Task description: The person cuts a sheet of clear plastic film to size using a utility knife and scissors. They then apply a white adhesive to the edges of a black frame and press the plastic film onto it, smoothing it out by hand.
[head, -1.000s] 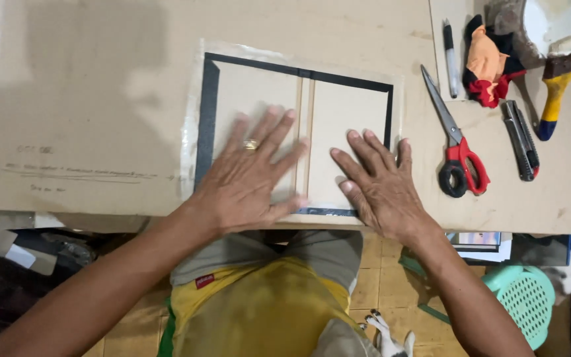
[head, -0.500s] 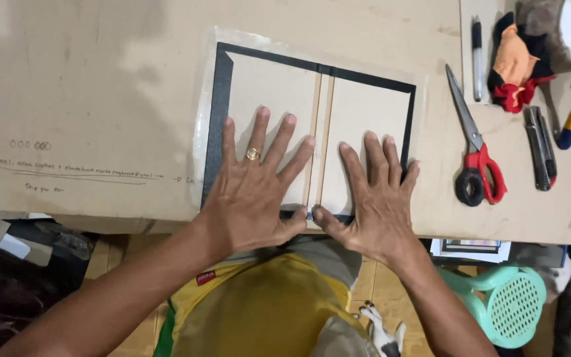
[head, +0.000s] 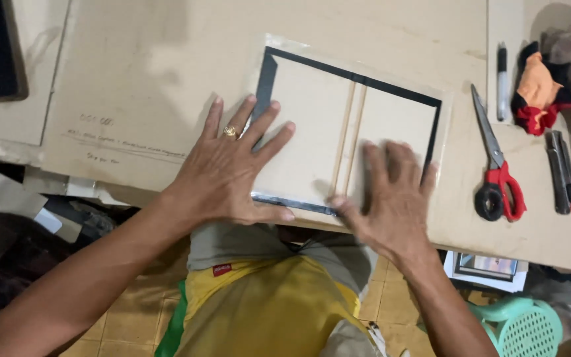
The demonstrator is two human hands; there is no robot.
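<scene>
Left hand: my left hand (head: 229,175) lies flat, fingers (head: 273,132) spread wide, palm down on the left board of the cover (head: 348,125). It grips nothing; it only presses. A ring sits on one finger.
Right hand: my right hand (head: 391,198) is flat too, fingers splayed over the right board, thumb at the near edge by the spine strips. It is blurred, so I cannot tell how hard it bears down. It holds nothing.
Cover: two pale boards with narrow strips between them, lying on a dark sheet with a clear margin, at the near edge of the tabletop (head: 133,79), just in front of me.
Nearby: red-handled scissors (head: 494,175) to the right of the cover, close but apart. Beyond them a folding knife (head: 561,172), a black marker (head: 501,79) and an orange and red rag (head: 536,89).
Risk, slipping: I judge the boards could shift on the dark sheet if one palm pushes sideways harder than the other, leaving the spine gaps uneven.
Risk, edge: the cover sits right at the tabletop's near edge; a pull toward me could drag it over.
Risk, scissors: a wide sweep of the right hand could knock them.
</scene>
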